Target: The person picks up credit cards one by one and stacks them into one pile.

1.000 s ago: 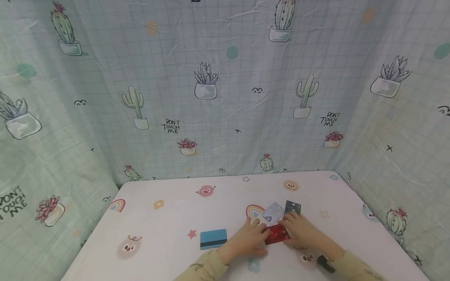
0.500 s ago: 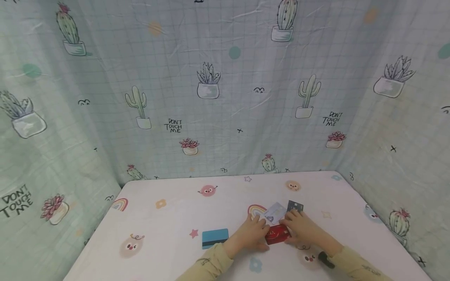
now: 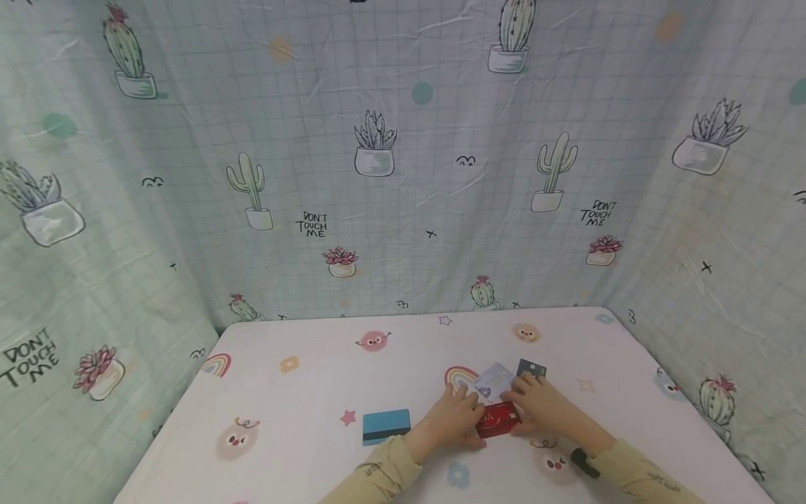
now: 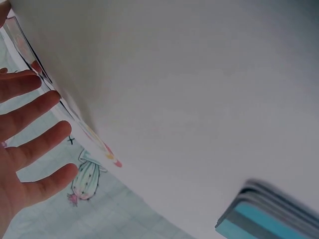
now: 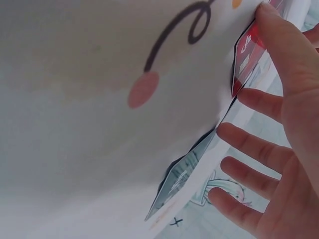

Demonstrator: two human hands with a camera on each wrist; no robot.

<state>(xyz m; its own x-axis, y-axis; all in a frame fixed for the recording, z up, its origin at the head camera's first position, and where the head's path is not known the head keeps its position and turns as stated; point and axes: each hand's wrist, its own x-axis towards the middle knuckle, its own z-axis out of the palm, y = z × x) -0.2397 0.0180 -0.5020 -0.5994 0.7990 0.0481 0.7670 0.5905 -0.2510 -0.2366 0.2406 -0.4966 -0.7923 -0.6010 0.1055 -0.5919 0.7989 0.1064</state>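
Note:
A red bank card (image 3: pixel 497 420) lies on the table between both hands. My left hand (image 3: pixel 450 418) is at its left edge; in the left wrist view the fingers (image 4: pixel 42 109) are spread and fairly straight, with the index fingertip near the card. On the opposite side my right hand (image 3: pixel 540 407) has its thumb and index fingertips at the red card's right corners, as the right wrist view shows, and its other fingers extend loosely. Just beyond are a pale card (image 3: pixel 494 381) and a dark grey card (image 3: pixel 532 367), the latter partly covered by the right hand.
Left of the left forearm lies a light blue card with a dark stripe (image 3: pixel 385 424); the left wrist view shows a stack of several blue cards (image 4: pixel 254 219). The table (image 3: pixel 302 420) has a printed white cover. Cactus-patterned curtains (image 3: pixel 409 210) enclose its back and sides.
My left fingers have drawn back slightly from over the red card to its left edge, baring more of it. The right hand stays nearly still. The head view shifts slightly.

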